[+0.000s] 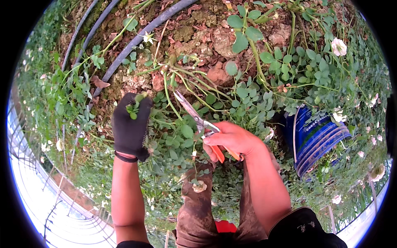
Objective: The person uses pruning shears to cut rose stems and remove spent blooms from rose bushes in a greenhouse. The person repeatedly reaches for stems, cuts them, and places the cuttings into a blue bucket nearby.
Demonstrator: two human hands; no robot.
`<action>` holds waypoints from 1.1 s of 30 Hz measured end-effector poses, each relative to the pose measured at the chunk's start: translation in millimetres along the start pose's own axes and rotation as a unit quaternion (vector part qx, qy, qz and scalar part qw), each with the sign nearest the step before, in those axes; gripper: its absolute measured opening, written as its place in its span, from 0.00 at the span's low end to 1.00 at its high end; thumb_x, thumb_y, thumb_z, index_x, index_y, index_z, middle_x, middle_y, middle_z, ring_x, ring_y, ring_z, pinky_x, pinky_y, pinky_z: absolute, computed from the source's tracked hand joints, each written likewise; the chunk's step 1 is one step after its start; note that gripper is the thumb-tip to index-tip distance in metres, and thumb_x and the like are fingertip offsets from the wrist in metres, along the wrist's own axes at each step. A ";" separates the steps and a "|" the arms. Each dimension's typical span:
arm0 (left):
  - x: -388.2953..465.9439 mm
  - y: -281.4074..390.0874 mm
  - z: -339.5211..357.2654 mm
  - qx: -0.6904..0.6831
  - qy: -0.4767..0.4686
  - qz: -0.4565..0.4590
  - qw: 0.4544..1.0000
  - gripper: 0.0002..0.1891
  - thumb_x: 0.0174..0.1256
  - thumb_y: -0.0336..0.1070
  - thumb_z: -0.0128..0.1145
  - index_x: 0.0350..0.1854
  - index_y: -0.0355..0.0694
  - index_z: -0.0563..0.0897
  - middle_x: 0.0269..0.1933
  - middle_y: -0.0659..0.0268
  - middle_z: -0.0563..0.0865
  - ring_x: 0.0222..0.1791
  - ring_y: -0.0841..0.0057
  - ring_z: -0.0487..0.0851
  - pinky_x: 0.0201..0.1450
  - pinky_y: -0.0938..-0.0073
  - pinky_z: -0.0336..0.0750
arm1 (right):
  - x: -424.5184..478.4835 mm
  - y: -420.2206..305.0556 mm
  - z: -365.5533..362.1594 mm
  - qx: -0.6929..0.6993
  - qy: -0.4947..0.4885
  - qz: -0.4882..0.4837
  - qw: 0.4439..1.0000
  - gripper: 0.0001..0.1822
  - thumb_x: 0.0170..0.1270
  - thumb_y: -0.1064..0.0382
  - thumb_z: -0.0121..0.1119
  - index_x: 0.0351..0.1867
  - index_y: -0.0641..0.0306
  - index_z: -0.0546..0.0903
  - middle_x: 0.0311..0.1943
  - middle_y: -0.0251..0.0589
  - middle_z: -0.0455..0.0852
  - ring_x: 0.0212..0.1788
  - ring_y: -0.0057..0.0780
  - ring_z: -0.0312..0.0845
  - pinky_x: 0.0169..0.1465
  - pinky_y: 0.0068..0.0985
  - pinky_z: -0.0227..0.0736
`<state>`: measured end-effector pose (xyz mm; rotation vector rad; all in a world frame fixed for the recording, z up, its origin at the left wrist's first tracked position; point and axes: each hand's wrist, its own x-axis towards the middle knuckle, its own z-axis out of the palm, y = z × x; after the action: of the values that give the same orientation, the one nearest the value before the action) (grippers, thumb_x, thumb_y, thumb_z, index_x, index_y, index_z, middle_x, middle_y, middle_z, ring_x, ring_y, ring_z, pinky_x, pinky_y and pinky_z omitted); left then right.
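My left hand [128, 127], in a black glove, is closed around a small green leafy sprig [133, 108]. In my bare right hand [228, 141] are pruning shears [198, 119] with orange handles, held around the grips. The shears' long blades point up and left, their tips beside a green stem of a cut-back rose bush [172, 65]. Several short stems with pale cut ends spread from the bush's base. Long leafy stems lie below the blades, between my hands. Part of the right hand's fingers is hidden behind the handles.
Dark irrigation hoses [136, 40] run over the reddish soil at upper left. A blue plastic bucket [319, 139] lies tilted among foliage at right. Rose plants with pale flowers [338, 47] stand on both sides. My knees [198, 192] are below my hands.
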<state>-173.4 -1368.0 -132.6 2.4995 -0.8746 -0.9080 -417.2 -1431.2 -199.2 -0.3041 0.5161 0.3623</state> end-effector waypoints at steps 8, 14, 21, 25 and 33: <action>67.0 12.3 -25.5 0.234 -0.064 0.083 0.967 0.28 0.64 0.58 0.54 0.48 0.33 0.82 0.40 0.45 0.85 0.44 0.49 0.83 0.50 0.59 0.74 | 40.1 -37.7 57.5 0.129 0.092 0.003 0.987 0.15 0.66 0.53 0.54 0.39 0.66 0.77 0.25 0.41 0.82 0.24 0.30 0.82 0.26 0.29 0.77; 80.0 15.2 -20.3 0.211 -0.123 0.036 0.969 0.30 0.63 0.57 0.57 0.50 0.31 0.80 0.44 0.44 0.84 0.49 0.52 0.82 0.55 0.62 0.72 | 63.8 -41.1 65.4 0.137 0.111 0.011 0.984 0.20 0.68 0.52 0.53 0.50 0.68 0.75 0.29 0.41 0.81 0.29 0.34 0.83 0.33 0.32 0.81; 80.5 -3.4 -15.1 0.124 -0.077 0.095 0.985 0.23 0.63 0.55 0.56 0.42 0.35 0.82 0.37 0.48 0.85 0.40 0.47 0.82 0.44 0.57 0.75 | 70.4 -39.6 67.0 0.119 0.133 -0.015 0.984 0.19 0.69 0.53 0.52 0.49 0.68 0.75 0.30 0.41 0.80 0.29 0.34 0.82 0.34 0.32 0.80; 79.7 -24.0 -10.9 0.136 -0.036 0.134 0.981 0.22 0.62 0.51 0.59 0.45 0.35 0.83 0.39 0.56 0.87 0.40 0.61 0.85 0.45 0.65 0.76 | 74.9 -37.0 70.7 0.106 0.157 -0.023 0.982 0.18 0.69 0.54 0.52 0.48 0.69 0.75 0.25 0.37 0.79 0.24 0.28 0.79 0.26 0.27 0.77; 97.2 12.7 -42.0 -0.176 -0.130 0.004 0.976 0.07 0.62 0.34 0.59 0.37 0.37 0.82 0.31 0.68 0.84 0.33 0.84 0.79 0.35 0.83 0.72 | -6.0 -51.0 40.8 -0.047 0.014 -0.121 0.991 0.14 0.62 0.61 0.57 0.46 0.67 0.77 0.19 0.31 0.76 0.19 0.18 0.74 0.22 0.19 0.67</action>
<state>-92.0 -1436.5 -139.8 2.1040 -0.7218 -1.2841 -384.1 -1463.1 -152.5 -0.4584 0.4832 0.1464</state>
